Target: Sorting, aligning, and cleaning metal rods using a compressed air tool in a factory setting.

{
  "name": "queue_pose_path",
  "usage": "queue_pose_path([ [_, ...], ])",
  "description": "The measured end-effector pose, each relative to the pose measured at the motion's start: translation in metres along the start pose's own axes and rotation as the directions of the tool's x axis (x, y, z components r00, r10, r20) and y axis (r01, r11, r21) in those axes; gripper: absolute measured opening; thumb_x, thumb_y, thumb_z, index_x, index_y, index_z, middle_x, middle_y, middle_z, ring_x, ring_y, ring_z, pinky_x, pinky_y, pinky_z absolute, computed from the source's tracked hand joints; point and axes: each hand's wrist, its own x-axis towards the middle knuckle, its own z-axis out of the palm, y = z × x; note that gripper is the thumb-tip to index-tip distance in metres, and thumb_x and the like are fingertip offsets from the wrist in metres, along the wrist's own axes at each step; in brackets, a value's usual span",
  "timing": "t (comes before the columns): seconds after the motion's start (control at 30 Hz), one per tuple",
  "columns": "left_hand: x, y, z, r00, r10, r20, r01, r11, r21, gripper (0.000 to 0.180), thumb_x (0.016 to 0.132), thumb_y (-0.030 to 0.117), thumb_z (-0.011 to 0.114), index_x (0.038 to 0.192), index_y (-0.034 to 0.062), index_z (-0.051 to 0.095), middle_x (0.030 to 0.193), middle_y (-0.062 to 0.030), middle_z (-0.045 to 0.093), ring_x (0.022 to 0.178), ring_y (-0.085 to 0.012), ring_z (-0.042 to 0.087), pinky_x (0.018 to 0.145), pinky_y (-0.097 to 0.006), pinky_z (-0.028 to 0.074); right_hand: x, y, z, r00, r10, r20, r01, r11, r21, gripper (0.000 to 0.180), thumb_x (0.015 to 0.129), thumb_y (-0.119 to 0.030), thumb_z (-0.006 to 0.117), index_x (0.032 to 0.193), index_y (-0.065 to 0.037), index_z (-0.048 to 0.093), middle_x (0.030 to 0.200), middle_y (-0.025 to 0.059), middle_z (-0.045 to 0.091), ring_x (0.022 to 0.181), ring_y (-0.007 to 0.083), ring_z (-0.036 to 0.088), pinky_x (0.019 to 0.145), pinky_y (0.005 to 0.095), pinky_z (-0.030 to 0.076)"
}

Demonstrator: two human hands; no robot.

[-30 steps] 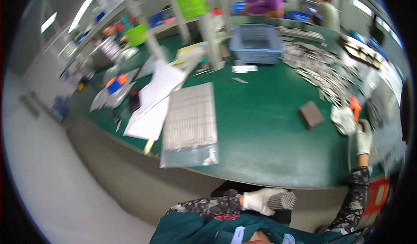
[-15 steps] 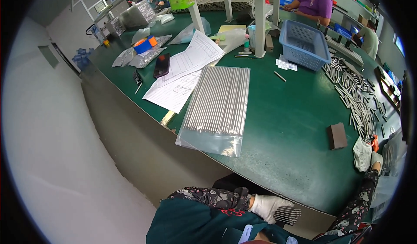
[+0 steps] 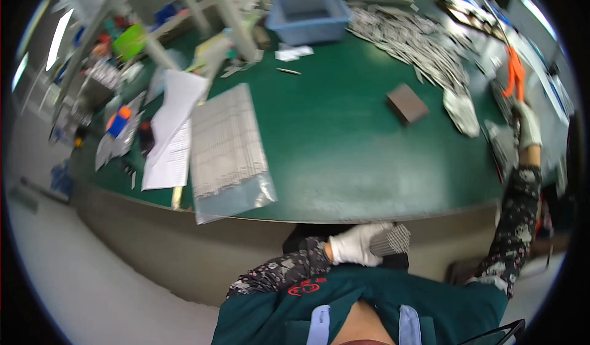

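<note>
My left hand (image 3: 356, 245), in a white glove, is closed round a bundle of thin metal rods (image 3: 391, 240) in front of the table edge. The rods' ends face right. At far right my gloved right hand (image 3: 528, 127) is closed at the lower end of an orange forked tool (image 3: 515, 74); blur hides its exact kind. A crumpled white cloth (image 3: 461, 113) lies left of that hand, by a brown block (image 3: 407, 104). Long metal rods in a clear plastic bag (image 3: 227, 142) lie side by side on the left of the green table (image 3: 332, 160).
A heap of short metal rods (image 3: 418, 44) covers the back right. A blue plastic basket (image 3: 307, 19) stands at the back, with a single rod (image 3: 288, 71) before it. Papers (image 3: 172, 117), a dark phone (image 3: 146, 137) and tape rolls (image 3: 119, 121) lie at left. Shelf posts (image 3: 236, 25) rise behind.
My view has swung to the right and blurred. My right hand has moved away from the cloth with the orange tool. The left still grips the rod bundle.
</note>
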Motion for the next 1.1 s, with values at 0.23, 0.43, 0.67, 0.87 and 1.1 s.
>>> queue_pose_path([
  [0.23,0.012,-0.007,-0.01,0.984,-0.136,0.117,0.172,0.899,-0.402,0.067,0.065,-0.015,0.057,0.126,0.0004,0.035,0.116,-0.0062,0.05,0.108,-0.0161,0.049,0.096,-0.032,0.037,-0.183,-0.043,0.008,0.917,0.054,0.396,-0.169,0.951,0.26,0.065,0.066,-0.026,0.064,0.122,0.001,0.044,0.09,0.002,0.053,0.078,0.0092,0.05,0.073,0.0202,0.039],
  [0.43,0.02,0.012,0.002,0.967,-0.239,0.09,0.25,0.957,-0.147,0.064,0.063,-0.002,0.067,0.122,-0.0007,0.042,0.112,-0.0037,0.057,0.102,-0.0096,0.053,0.091,-0.025,0.04,-0.301,0.021,0.009,0.248,0.389,0.887,-0.515,0.829,-0.219,0.049,0.067,-0.005,0.068,0.113,-0.001,0.051,0.1,0.0084,0.059,0.088,0.0177,0.057,0.079,0.029,0.047],
  [0.67,0.019,0.003,0.006,0.936,-0.332,0.117,0.351,0.904,-0.245,0.069,0.063,-0.004,0.067,0.125,-0.0016,0.038,0.113,-0.0052,0.056,0.103,-0.0113,0.054,0.092,-0.027,0.04,-0.302,0.019,-0.017,-0.038,0.487,0.873,-0.388,0.798,-0.462,0.044,0.064,-0.015,0.074,0.104,-0.005,0.062,0.094,0.0098,0.063,0.084,0.021,0.058,0.077,0.0294,0.046],
  [0.87,0.026,0.006,0.015,0.915,-0.378,0.142,0.404,0.841,-0.359,0.072,0.064,-0.007,0.065,0.127,-0.002,0.033,0.116,-0.0075,0.054,0.106,-0.0148,0.054,0.093,-0.028,0.042,-0.258,-0.008,-0.052,0.393,0.51,0.765,-0.443,0.834,-0.328,0.034,0.062,-0.005,0.072,0.094,0.0,0.063,0.082,0.0074,0.065,0.075,0.0146,0.061,0.069,0.0263,0.05],
  [1.1,0.03,0.003,0.014,0.92,-0.362,0.148,0.389,0.886,-0.252,0.067,0.064,-0.005,0.063,0.126,-0.002,0.035,0.114,-0.0074,0.056,0.104,-0.0136,0.055,0.091,-0.028,0.043,-0.244,-0.013,-0.065,0.677,0.507,0.534,-0.02,0.738,-0.675,0.027,0.055,-0.019,0.076,0.07,-0.002,0.061,0.058,0.0114,0.057,0.052,0.0256,0.054,0.054,0.0312,0.045],
])
